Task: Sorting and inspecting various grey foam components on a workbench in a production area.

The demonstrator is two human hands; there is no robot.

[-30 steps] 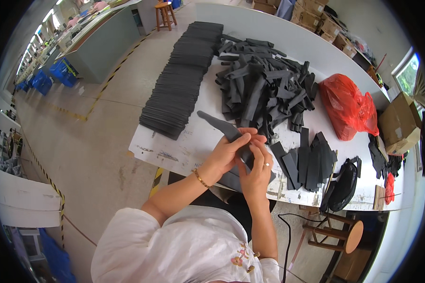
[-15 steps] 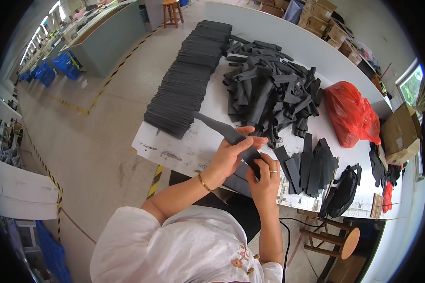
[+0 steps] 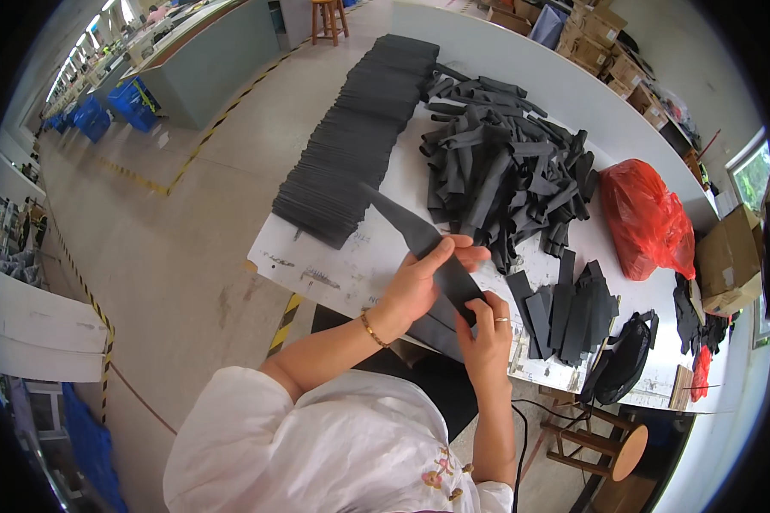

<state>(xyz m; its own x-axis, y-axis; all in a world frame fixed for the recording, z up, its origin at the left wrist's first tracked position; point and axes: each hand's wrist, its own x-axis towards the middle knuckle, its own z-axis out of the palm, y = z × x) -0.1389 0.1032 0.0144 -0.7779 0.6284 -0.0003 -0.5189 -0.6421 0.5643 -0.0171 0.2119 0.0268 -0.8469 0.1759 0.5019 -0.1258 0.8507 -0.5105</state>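
Note:
A long dark grey fabric strip [image 3: 413, 231] slants across in front of me, held above the table's near edge. My left hand [image 3: 419, 278] grips its middle between thumb and fingers. Its lower end is pinched by my right hand [image 3: 486, 338], which wears a ring. The strip's narrow far end points toward a long row of neatly stacked dark strips [image 3: 351, 141]. Beyond my hands spreads a loose heap of dark strips [image 3: 505, 171]. Several flat dark pieces [image 3: 573, 316] lie to the right of my right hand. Another dark piece [image 3: 436, 329] lies under my hands at the edge.
A red plastic bag [image 3: 646, 218] and a cardboard box [image 3: 727, 261] stand on the right of the white table [image 3: 304, 269]. Near its front edge lies a black bag [image 3: 623, 363]. A wooden stool [image 3: 616, 445] is below right. Blue bins [image 3: 134, 104] stand far left.
The view has shifted slightly, so the table sits a little further right. My right fingers have straightened somewhat along the strip's lower end, and more of the strip shows between my hands.

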